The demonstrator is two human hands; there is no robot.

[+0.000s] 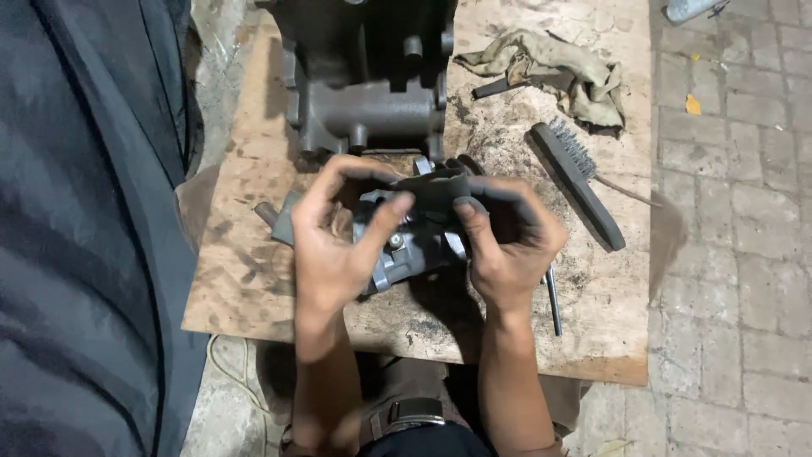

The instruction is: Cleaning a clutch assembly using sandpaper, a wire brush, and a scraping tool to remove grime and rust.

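Head view looks down on both hands over a stained wooden board (254, 279). Left hand (334, 245) and right hand (507, 245) each pinch an end of a dark strip (436, 190), fingers curled shut on it, stretching it between them above a grey metal part (406, 250). Beyond the knuckles stands a large dark casting (364, 76). Right of the right hand lie a wire brush (579, 182) and a rag (550, 72).

1 head view, steep downward look, close over hands (423, 237), wooden board (254, 279).
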